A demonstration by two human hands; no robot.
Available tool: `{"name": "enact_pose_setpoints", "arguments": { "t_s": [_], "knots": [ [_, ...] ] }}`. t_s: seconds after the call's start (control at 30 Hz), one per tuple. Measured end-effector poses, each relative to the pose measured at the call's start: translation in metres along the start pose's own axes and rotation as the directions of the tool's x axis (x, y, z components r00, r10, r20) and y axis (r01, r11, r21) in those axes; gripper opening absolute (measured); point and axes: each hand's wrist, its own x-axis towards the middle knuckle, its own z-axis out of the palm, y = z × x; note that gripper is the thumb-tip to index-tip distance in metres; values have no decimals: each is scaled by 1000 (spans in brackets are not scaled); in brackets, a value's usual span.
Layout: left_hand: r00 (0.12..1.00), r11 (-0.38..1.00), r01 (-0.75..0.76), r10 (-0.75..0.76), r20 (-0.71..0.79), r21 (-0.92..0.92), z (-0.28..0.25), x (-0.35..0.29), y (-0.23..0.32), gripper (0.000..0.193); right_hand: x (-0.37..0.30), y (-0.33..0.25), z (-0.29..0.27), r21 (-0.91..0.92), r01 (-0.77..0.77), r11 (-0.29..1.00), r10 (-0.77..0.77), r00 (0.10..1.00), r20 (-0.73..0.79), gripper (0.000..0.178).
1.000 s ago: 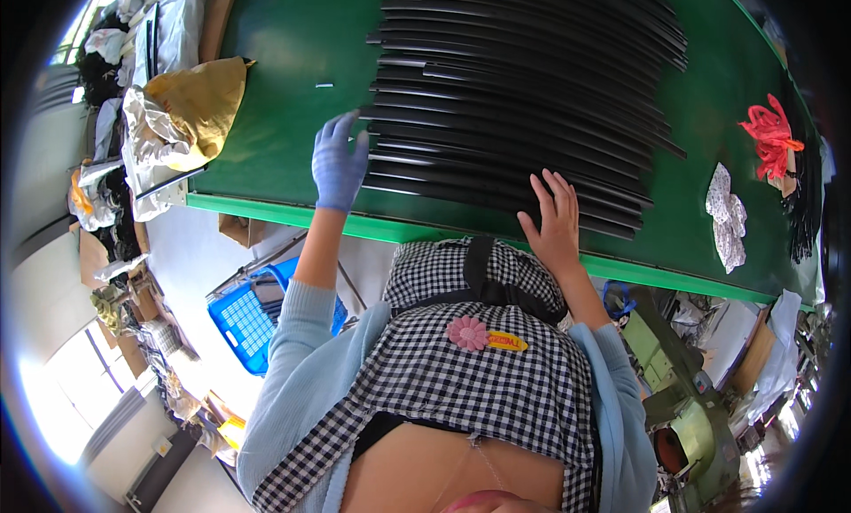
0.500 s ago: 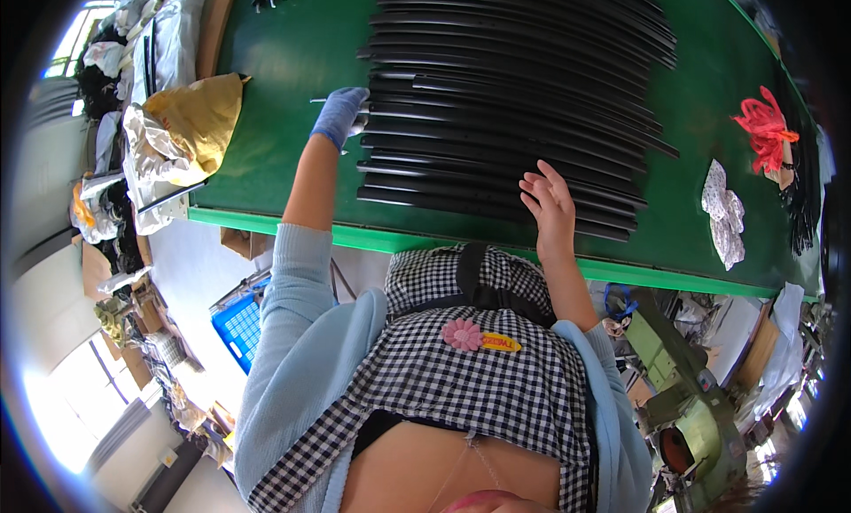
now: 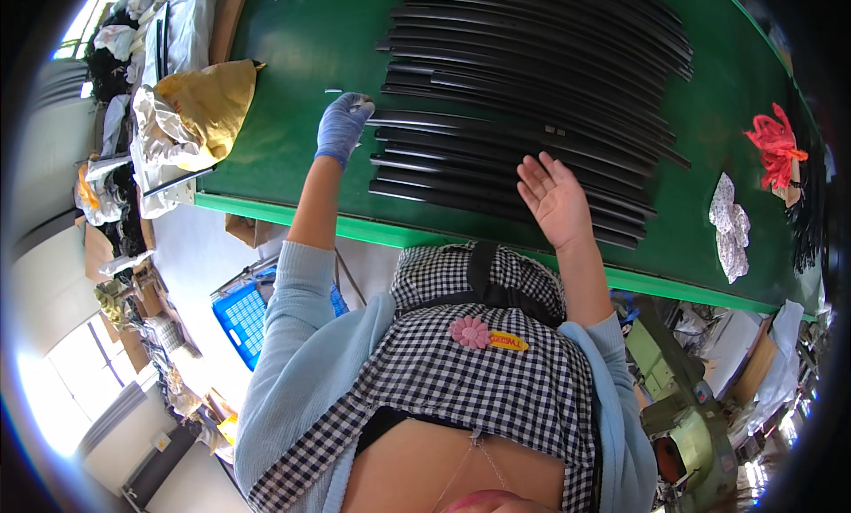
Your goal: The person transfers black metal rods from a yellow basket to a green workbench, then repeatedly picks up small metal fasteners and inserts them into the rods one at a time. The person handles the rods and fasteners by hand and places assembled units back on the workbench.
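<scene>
- Black strips (image 3: 523, 78) lie on the green table (image 3: 284, 149), long axes left to right, right ends slanting slightly nearer me.
- My bare right hand (image 3: 557, 201) is open, empty, palm showing.
- Farther, my gloved left hand (image 3: 343, 128) grasps one strip (image 3: 452, 121) by its left end.

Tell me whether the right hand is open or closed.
Open: the right hand shows its bare palm, with nothing gripped in it.

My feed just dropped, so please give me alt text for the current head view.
The gloved left hand holds the left end of one black strip among many lying side by side on a green table. The bare right hand is open over the nearer strips.
</scene>
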Motion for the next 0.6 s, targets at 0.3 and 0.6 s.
{"name": "enact_pose_setpoints", "arguments": {
  "t_s": [0.3, 0.6],
  "knots": [
    [928, 897, 371, -365, 70, -239, 15, -9, 19, 35, -5, 12, -16, -34, 29, 999, -32, 996, -81, 38],
    [916, 794, 397, -369, 156, -460, 6, -19, 57, 19, -10, 19, -18, -3, -104, 995, 104, 992, 67, 48]
  ]
}}
